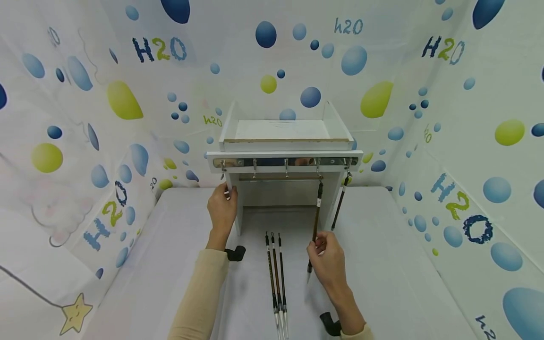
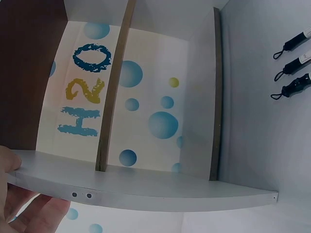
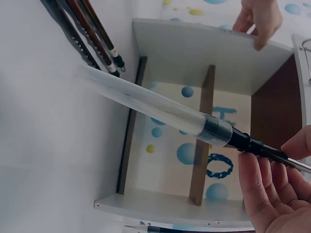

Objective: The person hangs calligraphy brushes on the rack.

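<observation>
Two hands at work, head view: left hand (image 1: 222, 208) grips the left leg of the white hook rack (image 1: 284, 158) at 11 o'clock, right hand (image 1: 326, 259) pinches a hanging brush (image 1: 316, 218) at 1 o'clock, three loose brushes (image 1: 276, 276) lying between. Left wrist view: fingers (image 2: 9, 160) curled round the rack's panel edge. Right wrist view: fingertips (image 3: 257, 187) clamped on the brush's dark shaft, its clear cap (image 3: 146, 102) pointing toward 10 o'clock.

Bright, even light, soft shadows; head view bends at edges, wrist close-ups blur.
</observation>
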Demonstrator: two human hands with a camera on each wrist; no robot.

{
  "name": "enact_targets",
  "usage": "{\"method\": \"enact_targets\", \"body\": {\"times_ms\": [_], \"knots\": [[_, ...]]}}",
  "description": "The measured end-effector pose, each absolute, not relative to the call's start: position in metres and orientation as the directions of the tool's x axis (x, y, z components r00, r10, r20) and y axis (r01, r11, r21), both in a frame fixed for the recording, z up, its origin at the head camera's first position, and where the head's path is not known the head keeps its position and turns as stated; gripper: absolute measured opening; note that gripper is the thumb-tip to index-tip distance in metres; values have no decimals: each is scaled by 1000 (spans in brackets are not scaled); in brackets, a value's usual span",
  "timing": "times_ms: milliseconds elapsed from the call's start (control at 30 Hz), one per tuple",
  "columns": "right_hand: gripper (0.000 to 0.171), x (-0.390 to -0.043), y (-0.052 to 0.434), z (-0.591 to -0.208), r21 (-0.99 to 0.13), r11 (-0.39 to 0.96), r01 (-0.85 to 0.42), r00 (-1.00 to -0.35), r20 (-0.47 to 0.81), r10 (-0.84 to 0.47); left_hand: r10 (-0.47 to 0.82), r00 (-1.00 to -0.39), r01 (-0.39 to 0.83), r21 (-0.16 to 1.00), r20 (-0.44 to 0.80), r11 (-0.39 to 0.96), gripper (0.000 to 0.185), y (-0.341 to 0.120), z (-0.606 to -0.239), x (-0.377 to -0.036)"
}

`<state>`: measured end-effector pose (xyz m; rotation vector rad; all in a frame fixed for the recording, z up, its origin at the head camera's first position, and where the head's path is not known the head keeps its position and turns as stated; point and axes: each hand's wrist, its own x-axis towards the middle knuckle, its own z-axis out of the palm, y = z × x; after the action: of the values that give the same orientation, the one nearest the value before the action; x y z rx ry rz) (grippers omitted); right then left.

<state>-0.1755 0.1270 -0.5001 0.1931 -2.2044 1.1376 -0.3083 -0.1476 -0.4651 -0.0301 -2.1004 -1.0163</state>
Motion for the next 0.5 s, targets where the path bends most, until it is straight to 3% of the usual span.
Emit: {"method": "enact_targets", "body": {"times_ms": [500], "knots": [[25,-181,127,-494,-702,611,-366,-811,562,160,-299,-691,331,655,659,680,24,-148,-468,-310]]}}
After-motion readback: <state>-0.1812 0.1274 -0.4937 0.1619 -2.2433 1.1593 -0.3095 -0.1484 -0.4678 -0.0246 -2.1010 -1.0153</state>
